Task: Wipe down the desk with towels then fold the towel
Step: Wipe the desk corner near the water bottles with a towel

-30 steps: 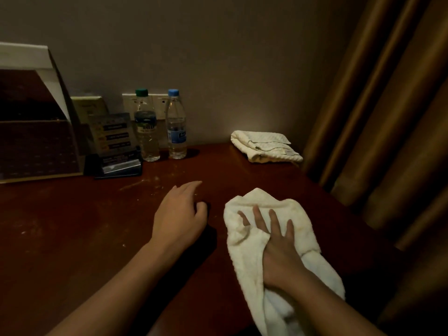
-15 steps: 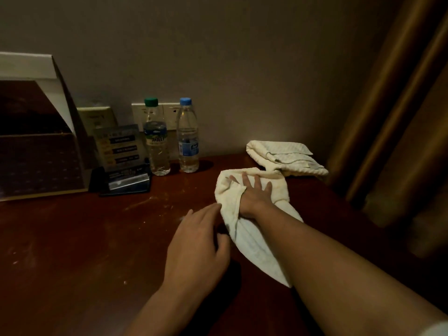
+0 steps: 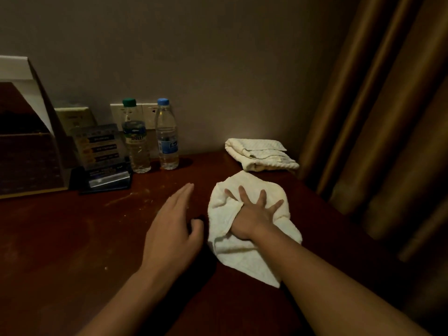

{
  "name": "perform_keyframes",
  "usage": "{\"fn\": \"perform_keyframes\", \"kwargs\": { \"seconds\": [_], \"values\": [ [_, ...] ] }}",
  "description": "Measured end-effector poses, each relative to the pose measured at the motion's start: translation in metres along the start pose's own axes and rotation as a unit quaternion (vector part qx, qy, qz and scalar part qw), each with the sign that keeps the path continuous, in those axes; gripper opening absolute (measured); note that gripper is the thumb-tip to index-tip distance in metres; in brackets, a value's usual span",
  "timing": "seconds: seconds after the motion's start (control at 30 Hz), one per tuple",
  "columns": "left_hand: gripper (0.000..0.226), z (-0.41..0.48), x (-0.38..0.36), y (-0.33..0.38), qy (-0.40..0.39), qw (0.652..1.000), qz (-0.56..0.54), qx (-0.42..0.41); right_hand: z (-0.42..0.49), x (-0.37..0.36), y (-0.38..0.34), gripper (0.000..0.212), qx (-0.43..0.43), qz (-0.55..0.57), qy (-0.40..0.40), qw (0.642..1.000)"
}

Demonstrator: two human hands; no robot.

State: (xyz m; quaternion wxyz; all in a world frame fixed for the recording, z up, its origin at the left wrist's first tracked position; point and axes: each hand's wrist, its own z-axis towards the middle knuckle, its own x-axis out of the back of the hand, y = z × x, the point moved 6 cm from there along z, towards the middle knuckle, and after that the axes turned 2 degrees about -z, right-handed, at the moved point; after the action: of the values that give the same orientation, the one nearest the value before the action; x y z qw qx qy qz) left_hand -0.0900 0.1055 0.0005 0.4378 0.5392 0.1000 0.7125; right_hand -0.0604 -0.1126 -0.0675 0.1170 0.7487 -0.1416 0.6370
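Right hand (image 3: 254, 214): grip released, fingers splayed flat, pressing the towel (image 3: 225, 251) at centre frame. Half a second ago it was pushed farther back, near the folded second towel (image 3: 259, 154). This looks like the return stroke, so wiping goes on. Left hand (image 3: 169, 226) lies flat, holding nothing, on the table (image 3: 72, 238) just left.

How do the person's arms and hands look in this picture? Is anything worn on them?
The left hand and right hand are bare: no gloves, and no ring shows in the dim light. The left arm and right arm are also bare to the frame's edge, with no sleeve, watch or bracelet in view.
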Motion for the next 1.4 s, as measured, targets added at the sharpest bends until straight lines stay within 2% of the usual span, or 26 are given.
{"fn": "perform_keyframes", "kwargs": {
  "seconds": [0.13,0.27,0.33,0.47,0.53,0.67,0.77,1.03,1.23,1.4],
  "values": [
    [0.072,0.002,0.011,0.01,0.037,0.997,-0.07,-0.004,-0.059,-0.014,0.02,0.117,0.006,-0.013,0.018,1.0],
    [0.071,0.0,0.018,0.006,0.065,0.994,-0.09,-0.006,-0.12,-0.03,0.022,0.114,0.032,-0.026,0.062,0.997],
    [0.071,0.002,0.028,0.001,0.104,0.989,-0.104,-0.025,-0.143,-0.036,0.009,0.104,0.049,-0.028,0.109,0.992],
    [0.069,0.009,0.05,-0.015,0.197,0.966,-0.168,-0.027,-0.156,-0.042,-0.017,0.096,0.055,-0.038,0.129,0.989],
    [0.069,0.01,0.058,-0.021,0.225,0.957,-0.182,-0.021,-0.148,-0.038,-0.028,0.089,0.091,-0.046,0.16,0.982],
    [0.068,0.014,0.071,-0.036,0.265,0.941,-0.212,0.004,-0.101,-0.03,-0.054,0.097,0.153,-0.019,0.14,0.978],
    [0.066,0.018,0.078,-0.046,0.289,0.927,-0.239,0.02,-0.043,-0.021,-0.079,0.098,0.152,-0.021,0.1,0.983],
    [0.068,0.021,0.088,-0.061,0.323,0.91,-0.257,0.032,0.09,0.006,-0.142,0.087,0.161,-0.026,0.077,0.984],
    [0.068,0.022,0.086,-0.072,0.33,0.91,-0.249,0.042,0.103,0.008,-0.148,0.086,0.168,-0.036,0.062,0.983],
    [0.067,0.019,0.085,-0.07,0.323,0.916,-0.237,0.034,0.068,0.005,-0.143,0.083,0.197,-0.037,0.059,0.978]
  ]
}}
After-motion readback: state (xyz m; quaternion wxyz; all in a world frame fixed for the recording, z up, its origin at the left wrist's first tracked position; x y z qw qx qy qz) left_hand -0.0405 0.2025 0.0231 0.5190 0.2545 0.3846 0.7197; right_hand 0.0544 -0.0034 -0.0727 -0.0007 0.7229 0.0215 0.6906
